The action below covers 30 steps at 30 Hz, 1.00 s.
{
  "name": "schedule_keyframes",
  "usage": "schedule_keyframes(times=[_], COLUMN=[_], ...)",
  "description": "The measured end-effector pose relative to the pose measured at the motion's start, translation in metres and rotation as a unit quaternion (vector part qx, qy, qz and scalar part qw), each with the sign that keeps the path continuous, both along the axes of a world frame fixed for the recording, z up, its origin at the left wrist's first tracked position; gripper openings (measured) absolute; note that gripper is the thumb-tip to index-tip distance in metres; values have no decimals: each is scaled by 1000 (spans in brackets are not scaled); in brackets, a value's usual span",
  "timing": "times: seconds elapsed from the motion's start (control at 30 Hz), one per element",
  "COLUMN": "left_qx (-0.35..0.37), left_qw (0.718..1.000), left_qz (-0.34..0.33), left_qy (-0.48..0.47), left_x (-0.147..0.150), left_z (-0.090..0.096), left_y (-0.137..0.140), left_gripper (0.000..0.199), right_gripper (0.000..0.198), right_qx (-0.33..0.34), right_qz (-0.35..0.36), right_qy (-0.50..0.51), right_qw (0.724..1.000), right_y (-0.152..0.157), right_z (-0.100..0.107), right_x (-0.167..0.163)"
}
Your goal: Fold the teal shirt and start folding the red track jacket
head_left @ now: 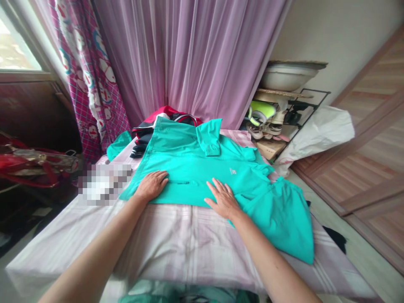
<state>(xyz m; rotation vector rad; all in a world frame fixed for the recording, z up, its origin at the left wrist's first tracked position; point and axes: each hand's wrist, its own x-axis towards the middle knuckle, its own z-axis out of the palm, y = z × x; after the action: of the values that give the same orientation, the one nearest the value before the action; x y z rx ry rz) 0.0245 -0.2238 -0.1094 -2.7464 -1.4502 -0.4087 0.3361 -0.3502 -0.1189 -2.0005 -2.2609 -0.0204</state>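
A turquoise jacket (186, 168) lies spread across the cloth-covered table, its hem to the left and its upper part to the right. One sleeve is folded over the body at the far side; the other hangs toward the near right. A short zip and a small pale logo show on the fabric. My left hand (153, 185) rests flat on the jacket near the hem, fingers close to the zip. With fingers spread, my right hand (222, 198) presses on the near edge below the logo. Neither hand grips anything.
Folded dark and red clothes (142, 139) are stacked behind the jacket, against purple curtains (202, 63). A blurred-out item (102, 185) lies left on the checked tablecloth (176, 235). A shoe rack (284, 118) with a basin (290, 75) stands back right, beside a white bag (322, 130).
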Motion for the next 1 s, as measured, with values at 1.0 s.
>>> schedule_keyframes(times=[1.0], left_qx=[-67], left_qw=[944], left_qz=[322], left_qy=[31], left_x=[-22], left_z=[3], left_y=[-37], left_gripper=[58], right_gripper=[44], right_qx=[109], right_qz=[-50], right_qy=[68], right_qw=[990], right_y=[4], right_z=[-23], right_x=[17])
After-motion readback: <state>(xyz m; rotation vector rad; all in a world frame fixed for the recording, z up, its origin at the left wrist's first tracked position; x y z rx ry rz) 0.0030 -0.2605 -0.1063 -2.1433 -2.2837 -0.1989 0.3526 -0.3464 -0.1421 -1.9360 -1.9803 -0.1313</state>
